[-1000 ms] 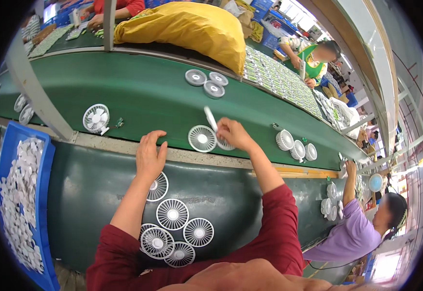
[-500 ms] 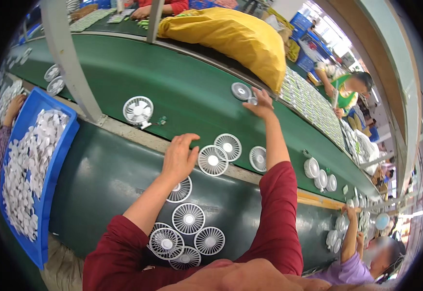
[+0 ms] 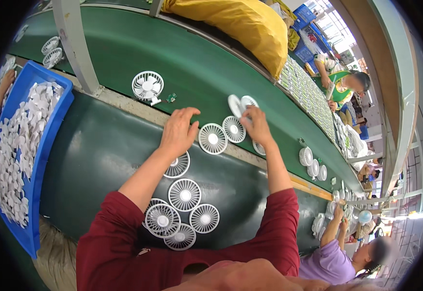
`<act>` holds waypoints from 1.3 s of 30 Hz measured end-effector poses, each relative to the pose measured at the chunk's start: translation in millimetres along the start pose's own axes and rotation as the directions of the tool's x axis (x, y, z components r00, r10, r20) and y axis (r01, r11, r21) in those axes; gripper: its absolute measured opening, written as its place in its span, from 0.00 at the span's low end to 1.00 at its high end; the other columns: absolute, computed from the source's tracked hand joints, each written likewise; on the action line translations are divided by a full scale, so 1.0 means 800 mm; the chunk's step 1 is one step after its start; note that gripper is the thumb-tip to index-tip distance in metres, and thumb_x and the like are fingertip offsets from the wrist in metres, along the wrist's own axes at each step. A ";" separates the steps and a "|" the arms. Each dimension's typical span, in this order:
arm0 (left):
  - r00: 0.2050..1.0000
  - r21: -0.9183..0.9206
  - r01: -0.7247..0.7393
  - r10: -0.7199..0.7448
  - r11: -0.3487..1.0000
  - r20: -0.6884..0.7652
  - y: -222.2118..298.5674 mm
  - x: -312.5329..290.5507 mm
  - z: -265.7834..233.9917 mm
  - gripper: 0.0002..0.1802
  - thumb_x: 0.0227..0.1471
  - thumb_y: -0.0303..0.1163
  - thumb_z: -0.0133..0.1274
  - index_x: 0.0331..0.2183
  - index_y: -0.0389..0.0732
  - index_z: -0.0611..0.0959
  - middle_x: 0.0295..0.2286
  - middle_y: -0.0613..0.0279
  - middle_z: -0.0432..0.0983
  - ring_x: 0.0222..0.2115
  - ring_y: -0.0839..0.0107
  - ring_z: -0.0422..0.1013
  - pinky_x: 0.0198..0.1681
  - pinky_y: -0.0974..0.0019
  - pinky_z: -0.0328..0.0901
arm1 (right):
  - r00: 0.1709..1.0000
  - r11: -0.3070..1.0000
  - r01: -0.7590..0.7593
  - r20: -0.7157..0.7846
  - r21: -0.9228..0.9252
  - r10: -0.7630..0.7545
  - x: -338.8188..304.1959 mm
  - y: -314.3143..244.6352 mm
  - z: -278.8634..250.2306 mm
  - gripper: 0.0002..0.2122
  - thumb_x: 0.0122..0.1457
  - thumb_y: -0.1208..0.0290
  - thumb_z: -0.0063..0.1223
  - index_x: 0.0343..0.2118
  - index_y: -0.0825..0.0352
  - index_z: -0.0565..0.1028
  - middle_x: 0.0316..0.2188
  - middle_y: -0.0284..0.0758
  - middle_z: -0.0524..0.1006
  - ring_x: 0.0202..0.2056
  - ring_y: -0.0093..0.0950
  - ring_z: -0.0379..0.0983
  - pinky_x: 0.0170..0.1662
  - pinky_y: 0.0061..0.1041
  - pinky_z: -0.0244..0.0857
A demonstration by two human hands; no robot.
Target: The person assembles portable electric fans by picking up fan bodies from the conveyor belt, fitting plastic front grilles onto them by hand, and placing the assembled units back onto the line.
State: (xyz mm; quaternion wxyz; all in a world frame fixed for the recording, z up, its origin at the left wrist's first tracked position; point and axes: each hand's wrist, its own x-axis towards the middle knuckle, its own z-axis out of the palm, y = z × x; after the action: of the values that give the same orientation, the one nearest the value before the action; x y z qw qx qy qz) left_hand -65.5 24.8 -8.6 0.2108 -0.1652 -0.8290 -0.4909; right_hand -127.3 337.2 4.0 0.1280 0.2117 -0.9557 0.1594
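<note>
Right grip (image 3: 255, 125) pinches two white fan grilles (image 3: 240, 104) at the belt's edge; left grip (image 3: 178, 132) lies flat, fingers spread, grasping nothing.
Head view: the held grilles, round and spoked, stand tilted at 11 o'clock from the right hand. More white grilles (image 3: 213, 138) lie flat between both hands on the dark tabletop (image 3: 100, 150), the green belt (image 3: 192, 63) at 12 o'clock.

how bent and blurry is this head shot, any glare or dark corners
Head view: strong fisheye, the green conveyor belt and grey post curve toward the rim; corners black. Sharp at the left hand, right hand and white fan grilles. Bright glare at the windows, top right; the person in purple looks soft.
</note>
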 end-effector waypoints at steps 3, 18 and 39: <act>1.000 0.013 0.018 -0.018 1.000 0.025 0.000 -0.001 0.001 0.15 0.51 0.29 0.53 0.42 0.39 0.75 0.37 0.49 0.75 0.41 0.50 0.69 0.44 0.52 0.64 | 0.986 0.986 0.096 0.122 0.134 -0.112 -0.045 -0.070 -0.035 0.09 0.55 0.66 0.58 0.35 0.63 0.73 0.53 0.45 0.70 0.53 0.46 0.64 0.56 0.39 0.58; 0.777 -0.069 -0.250 0.243 0.966 0.580 0.021 -0.015 0.004 0.22 0.62 0.50 0.41 0.47 0.48 0.79 0.47 0.62 0.75 0.56 0.63 0.63 0.63 0.49 0.43 | 0.792 0.789 -0.605 -0.181 -0.106 0.583 -0.151 0.010 -0.037 0.32 0.46 0.51 0.66 0.54 0.58 0.71 0.53 0.43 0.71 0.52 0.46 0.67 0.54 0.45 0.62; 0.968 0.589 -0.230 0.121 0.775 0.219 -0.069 0.104 -0.028 0.21 0.51 0.23 0.45 0.48 0.49 0.77 0.51 0.60 0.70 0.55 0.52 0.63 0.53 0.39 0.60 | 0.915 0.186 -0.158 0.073 0.970 0.397 -0.160 -0.201 -0.027 0.23 0.65 0.62 0.47 0.58 0.71 0.64 0.56 0.40 0.68 0.57 0.35 0.65 0.59 0.39 0.61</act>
State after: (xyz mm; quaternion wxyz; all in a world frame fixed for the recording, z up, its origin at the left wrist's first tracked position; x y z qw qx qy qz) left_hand -159.0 -15.1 2.7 0.2270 -0.2058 -0.9384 -0.1597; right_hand 60.3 253.5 23.9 0.0329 0.0507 -0.6585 0.7502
